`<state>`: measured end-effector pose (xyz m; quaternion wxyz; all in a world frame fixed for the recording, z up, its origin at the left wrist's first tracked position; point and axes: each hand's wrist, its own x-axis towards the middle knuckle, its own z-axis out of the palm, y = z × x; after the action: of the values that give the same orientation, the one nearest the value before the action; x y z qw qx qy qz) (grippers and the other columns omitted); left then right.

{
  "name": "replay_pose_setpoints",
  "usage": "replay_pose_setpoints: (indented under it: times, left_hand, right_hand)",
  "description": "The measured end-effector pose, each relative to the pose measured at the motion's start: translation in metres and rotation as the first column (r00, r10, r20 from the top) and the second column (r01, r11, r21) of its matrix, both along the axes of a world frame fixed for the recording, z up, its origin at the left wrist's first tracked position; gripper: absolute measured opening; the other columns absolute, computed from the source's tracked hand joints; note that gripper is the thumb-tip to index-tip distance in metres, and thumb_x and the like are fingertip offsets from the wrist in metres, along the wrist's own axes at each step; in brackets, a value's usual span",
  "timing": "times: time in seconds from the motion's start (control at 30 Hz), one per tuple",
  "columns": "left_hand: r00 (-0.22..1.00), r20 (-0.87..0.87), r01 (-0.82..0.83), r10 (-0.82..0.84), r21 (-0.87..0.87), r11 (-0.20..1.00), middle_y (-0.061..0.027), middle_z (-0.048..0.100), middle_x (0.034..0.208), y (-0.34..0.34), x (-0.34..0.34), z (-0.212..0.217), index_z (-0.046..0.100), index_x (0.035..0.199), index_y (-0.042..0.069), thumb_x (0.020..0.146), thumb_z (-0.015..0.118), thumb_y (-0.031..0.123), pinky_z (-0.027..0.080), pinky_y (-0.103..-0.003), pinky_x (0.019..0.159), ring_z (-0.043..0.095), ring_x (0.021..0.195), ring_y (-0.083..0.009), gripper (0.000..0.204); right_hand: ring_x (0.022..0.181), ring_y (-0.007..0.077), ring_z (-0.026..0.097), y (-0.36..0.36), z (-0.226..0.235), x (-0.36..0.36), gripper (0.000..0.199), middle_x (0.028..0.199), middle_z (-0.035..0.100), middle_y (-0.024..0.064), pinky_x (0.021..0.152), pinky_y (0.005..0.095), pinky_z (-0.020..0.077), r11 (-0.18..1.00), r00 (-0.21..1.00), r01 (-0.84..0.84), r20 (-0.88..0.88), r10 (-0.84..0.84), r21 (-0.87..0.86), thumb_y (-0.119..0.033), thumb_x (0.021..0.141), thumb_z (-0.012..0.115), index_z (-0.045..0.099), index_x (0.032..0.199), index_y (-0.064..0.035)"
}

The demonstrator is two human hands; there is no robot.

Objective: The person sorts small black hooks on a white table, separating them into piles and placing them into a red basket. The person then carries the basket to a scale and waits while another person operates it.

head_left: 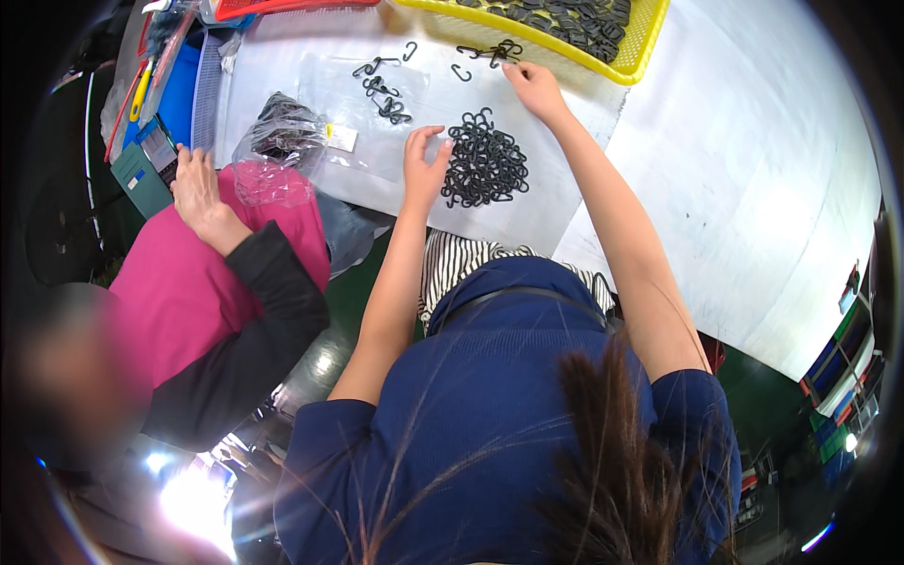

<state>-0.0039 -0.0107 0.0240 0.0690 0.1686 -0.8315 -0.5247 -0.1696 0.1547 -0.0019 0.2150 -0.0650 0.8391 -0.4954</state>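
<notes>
You should be untangling the black hook pile singly, mid-frame. Your left hand is curving half-open beside it, seemingly empty; your right hand is hovering at loose hooks, upper centre, its grip narrowed, contents impossible to tell. You're facing one pile, one yellow basket, two looser groups counting the scatter farther left.

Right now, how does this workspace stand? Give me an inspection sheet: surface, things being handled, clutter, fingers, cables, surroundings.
Surface: white table
Things: black hook pile; loose hooks by the yellow basket; more hooks left of them
Clutter: clear bag with dark contents
Fingers: left fingers beside the pile, apart from the thumb; right fingers at the loose hooks, grip unclear
Cables: nothing seen
Surroundings: co-worker at left
</notes>
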Motion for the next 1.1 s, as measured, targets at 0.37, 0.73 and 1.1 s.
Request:
replay_pose_setpoints:
  times: [0.37,0.73,1.1]
  left_hand:
    - [0.974,-0.001,0.211,-0.227,-0.366,0.906,-0.0204,0.032,0.135,0.008,0.007,-0.023,0.041,0.124,0.002,0.078,0.057,0.045,0.019,-0.047,0.101,0.024,0.127,-0.0377,0.065]
    - [0.976,0.0,0.203,-0.219,-0.377,0.904,-0.0215,0.033,0.133,0.011,0.004,-0.024,0.034,0.127,-0.002,0.078,0.058,0.04,0.019,-0.046,0.101,0.024,0.127,-0.0385,0.069]
    - [0.956,-0.072,0.234,-0.285,-0.403,0.885,-0.0201,0.035,0.131,0.014,-0.011,-0.018,0.032,0.127,-0.003,0.073,0.064,0.034,0.019,-0.048,0.102,0.021,0.127,-0.039,0.072]
  right_hand:
    - [0.076,0.0314,0.062,-0.066,0.009,0.007,0.029,0.077,0.064,0.0141,0.068,0.0406,0.0481,0.883,0.936,-0.175,-0.205,0.287,0.436,-0.028,0.073,0.064,0.057,0.086,-0.0025]
    - [0.079,0.0324,0.061,-0.042,0.008,0.003,0.02,0.084,0.063,0.0185,0.068,0.0422,0.0473,0.928,0.941,-0.213,-0.192,0.279,0.306,-0.017,0.081,0.051,0.057,0.085,0.0016]
    - [0.073,0.0171,0.059,0.048,0.004,0.036,0.023,0.092,0.059,0.0094,0.063,0.0299,0.0508,0.858,0.818,0.235,0.57,0.079,-0.457,-0.022,0.089,0.048,0.052,0.1,-0.0018]
